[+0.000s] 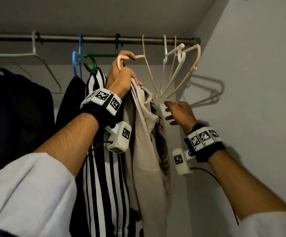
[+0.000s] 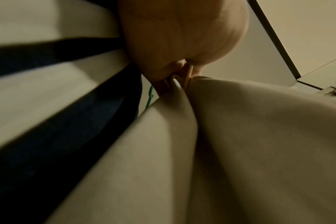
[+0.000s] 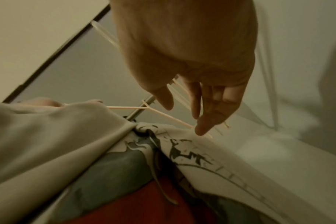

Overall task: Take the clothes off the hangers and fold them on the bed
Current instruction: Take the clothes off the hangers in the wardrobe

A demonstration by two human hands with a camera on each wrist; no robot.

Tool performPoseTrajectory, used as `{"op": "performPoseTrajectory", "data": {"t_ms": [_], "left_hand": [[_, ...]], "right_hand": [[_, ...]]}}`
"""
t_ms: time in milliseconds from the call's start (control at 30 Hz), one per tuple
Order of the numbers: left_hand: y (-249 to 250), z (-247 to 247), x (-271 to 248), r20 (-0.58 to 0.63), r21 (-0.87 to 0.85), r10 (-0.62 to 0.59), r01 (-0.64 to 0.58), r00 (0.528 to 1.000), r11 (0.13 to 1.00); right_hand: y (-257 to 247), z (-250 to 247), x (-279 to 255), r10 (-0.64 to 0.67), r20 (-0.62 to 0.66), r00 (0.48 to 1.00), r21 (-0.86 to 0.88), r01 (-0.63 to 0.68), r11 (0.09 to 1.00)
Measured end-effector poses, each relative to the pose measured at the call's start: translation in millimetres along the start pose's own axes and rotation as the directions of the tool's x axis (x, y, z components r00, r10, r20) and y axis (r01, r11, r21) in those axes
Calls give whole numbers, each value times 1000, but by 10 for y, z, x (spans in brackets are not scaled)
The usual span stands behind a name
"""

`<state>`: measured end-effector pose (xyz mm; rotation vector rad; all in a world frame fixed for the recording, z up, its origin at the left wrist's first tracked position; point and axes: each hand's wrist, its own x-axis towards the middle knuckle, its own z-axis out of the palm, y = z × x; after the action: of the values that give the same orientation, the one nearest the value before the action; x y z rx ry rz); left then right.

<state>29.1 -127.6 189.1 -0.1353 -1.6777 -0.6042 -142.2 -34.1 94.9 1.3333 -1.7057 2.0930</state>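
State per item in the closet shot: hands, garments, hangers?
left hand: grips beige garment and peach hanger
right hand: open, holds nothing
beige garment: bunched, hanging from the left hand
peach hanger: hooked on rod
striped garment: hanging on green hanger
empty hangers: on rod, bare

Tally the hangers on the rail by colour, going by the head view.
white hangers: 2
peach hangers: 2
blue hanger: 1
green hanger: 1
Total: 6
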Motion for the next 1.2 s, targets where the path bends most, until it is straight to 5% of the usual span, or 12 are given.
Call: {"op": "performPoseTrajectory", "data": {"t_ms": [333, 533, 633, 867, 1200], "left_hand": [[60, 11, -81, 4, 46, -39, 39, 999, 998], [113, 2, -121, -25, 28, -77, 78, 997, 997], [123, 22, -158, -9, 78, -54, 55, 998, 995], [111, 93, -185, -41, 101, -34, 38, 999, 994], [102, 98, -173, -38, 13, -21, 21, 999, 1000]], "right_hand": [[235, 296, 635, 267, 118, 957, 71, -276, 959], [288, 444, 632, 134, -36, 990, -73, -136, 988], [287, 455, 439, 50, -200, 979, 109, -28, 994], [370, 312, -137, -164, -223, 961, 171, 205, 964], [597, 139, -797, -254, -174, 952, 242, 291, 926]]}}
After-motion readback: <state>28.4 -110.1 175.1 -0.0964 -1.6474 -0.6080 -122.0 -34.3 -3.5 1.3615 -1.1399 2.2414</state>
